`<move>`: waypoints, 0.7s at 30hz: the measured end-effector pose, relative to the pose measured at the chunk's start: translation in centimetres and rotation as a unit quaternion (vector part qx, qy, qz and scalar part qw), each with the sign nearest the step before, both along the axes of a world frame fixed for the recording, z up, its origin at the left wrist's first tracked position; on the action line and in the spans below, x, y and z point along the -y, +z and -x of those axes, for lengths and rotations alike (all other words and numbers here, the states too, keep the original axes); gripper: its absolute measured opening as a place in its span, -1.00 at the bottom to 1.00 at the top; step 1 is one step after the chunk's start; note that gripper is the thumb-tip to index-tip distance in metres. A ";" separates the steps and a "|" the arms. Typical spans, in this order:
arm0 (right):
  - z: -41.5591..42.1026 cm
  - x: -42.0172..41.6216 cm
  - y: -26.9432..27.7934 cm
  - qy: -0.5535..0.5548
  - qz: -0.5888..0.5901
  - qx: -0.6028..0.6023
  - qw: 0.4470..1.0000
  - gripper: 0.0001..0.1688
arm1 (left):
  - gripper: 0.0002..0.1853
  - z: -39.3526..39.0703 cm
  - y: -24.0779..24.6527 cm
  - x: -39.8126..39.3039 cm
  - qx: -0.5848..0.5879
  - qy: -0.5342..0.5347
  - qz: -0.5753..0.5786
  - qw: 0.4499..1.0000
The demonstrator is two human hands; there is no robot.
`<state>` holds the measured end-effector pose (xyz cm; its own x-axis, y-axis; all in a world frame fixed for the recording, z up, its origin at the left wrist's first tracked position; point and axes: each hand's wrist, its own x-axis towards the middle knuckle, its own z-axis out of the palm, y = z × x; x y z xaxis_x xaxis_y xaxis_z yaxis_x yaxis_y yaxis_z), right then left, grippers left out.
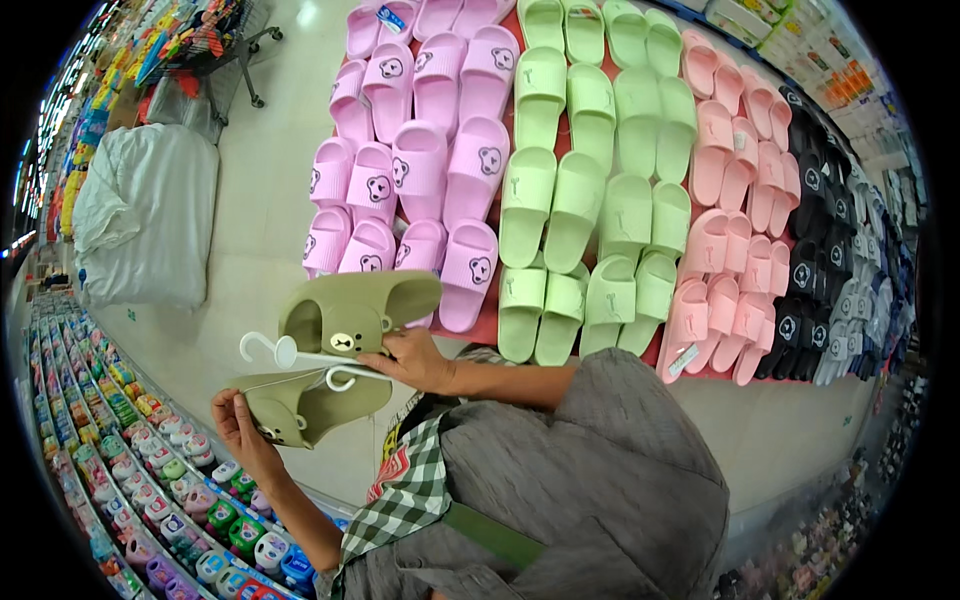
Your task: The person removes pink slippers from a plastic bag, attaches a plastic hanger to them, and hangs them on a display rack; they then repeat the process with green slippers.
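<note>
My right hand point(420, 360) grips a white plastic hanger point(285, 351) against an olive-green slide slipper point(330, 300) with a bear face on its strap. Below it, a matching slipper point(337, 409) hangs tilted, its toe end toward my left hand point(244, 431). The left fingers pinch a thin cord point(281, 381) that runs from the hanger side to this lower slipper's strap. One hook of the hanger points left, and a smaller white hook point(341, 379) lies over the lower slipper. Both slippers are held above the floor.
Rows of lilac point(480, 157), light green point(577, 172), pink point(716, 157) and black slippers point(806, 262) cover a low red display. A white sack point(150, 217) rests on the floor near a shopping cart point(240, 52). Shelves of bottles point(180, 495) line the lower left.
</note>
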<state>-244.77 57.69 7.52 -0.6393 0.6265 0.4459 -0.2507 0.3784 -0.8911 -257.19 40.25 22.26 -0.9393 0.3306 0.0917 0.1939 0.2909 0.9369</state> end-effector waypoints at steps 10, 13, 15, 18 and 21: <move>0.2 1.0 1.2 0.013 -0.009 0.019 1.000 -0.69 | -0.90 -1.1 0.0 -0.8 -0.014 -0.042 0.045 0.998; 0.1 1.7 1.5 0.018 -0.006 0.012 1.000 -0.73 | -0.90 -1.7 0.0 -1.5 -0.011 -0.052 0.052 0.997; 0.2 2.1 2.0 0.016 0.011 0.002 1.000 -0.76 | -0.90 -2.6 -1.2 -1.8 0.013 -0.053 0.042 0.998; 0.1 2.3 2.3 0.046 0.037 0.012 0.998 -0.76 | -0.89 -3.4 -1.5 -1.9 0.015 -0.054 0.045 0.997; 0.2 2.8 2.1 0.042 0.045 0.004 0.998 -0.76 | -0.89 -3.7 -1.6 -1.9 -0.003 -0.064 0.059 0.996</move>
